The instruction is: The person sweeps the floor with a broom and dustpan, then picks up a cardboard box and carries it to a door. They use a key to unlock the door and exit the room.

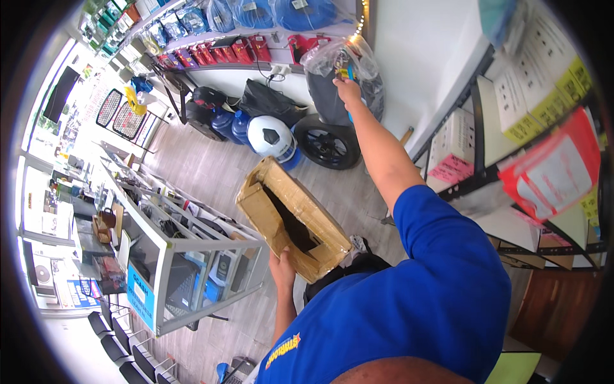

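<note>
The person's left hand (282, 264) grasped the near side of an open cardboard box (310, 206), which lay just ahead of it, tilted, its mouth up and its inside dark. The right hand (347, 91) was stretched far ahead with its fingers bent in, against or just before a dark bundle (320, 89) wrapped in clear plastic (something small and bright showed at the fingertips, but whether they gripped it could not be told).

Below the right hand, near the bundle's foot, a black wheel (328, 142) leaned; the bare forearm passed just beside it and hid part of the bundle. Left of the wheel sat a white ball (272, 136) with dark patches, then blue jugs (224, 121), with a black bag (272, 102) behind them. Together they crowded the floor (198, 169) between the box and the wall.

Above and left of the right hand hung rows of red packs (240, 51), with blue packs (256, 13) higher up. To its right, a shelf rack (492, 128) bore cartons (451, 147), and a red packet (547, 168) hung at its front. Close on the left hand's left stood a glass case (211, 244); black chairs (115, 349) lined up beyond it.
</note>
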A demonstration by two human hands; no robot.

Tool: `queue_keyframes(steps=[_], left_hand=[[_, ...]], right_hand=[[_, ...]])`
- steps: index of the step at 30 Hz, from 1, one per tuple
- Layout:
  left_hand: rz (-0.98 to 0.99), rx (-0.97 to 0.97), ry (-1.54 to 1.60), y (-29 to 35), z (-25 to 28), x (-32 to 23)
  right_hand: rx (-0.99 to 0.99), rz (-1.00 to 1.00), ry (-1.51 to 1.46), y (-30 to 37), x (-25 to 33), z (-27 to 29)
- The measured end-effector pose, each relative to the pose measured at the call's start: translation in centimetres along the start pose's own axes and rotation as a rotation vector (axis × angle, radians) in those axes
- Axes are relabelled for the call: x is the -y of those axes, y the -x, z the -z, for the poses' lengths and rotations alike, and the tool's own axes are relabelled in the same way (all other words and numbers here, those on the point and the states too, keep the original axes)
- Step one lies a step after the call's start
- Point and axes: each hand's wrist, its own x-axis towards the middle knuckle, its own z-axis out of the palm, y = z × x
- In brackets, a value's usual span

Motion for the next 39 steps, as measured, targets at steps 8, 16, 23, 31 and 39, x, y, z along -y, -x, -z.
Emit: queue_keyframes(steps=[8,16,23,31,39], left_hand=[[0.184,0.040,0.172,-8.2,1.1,0.6],[0.023,0.322,0.005,-18.8,3.1,2.2],[-0.222,0.749,-0.550,-24.9,0.7,0.3],[-0.807,1.314,-1.267,-20.6,-6.9,-0.9],[-0.980,1.729,-1.416,-0.7,-22.0,-0.2]], right_hand=[[-0.027,-0.065,0.231,-3.4,-1.4,-2.4],[-0.182,0.417,0.261,5.2,9.1,1.8],[0.202,0.190,0.218,26.0,7.9,8.4],[-0.272,-0.313,-0.619,55.6,3.6,20.8],[-0.924,-0.204,-0.903,70.0,2.7,46.4]])
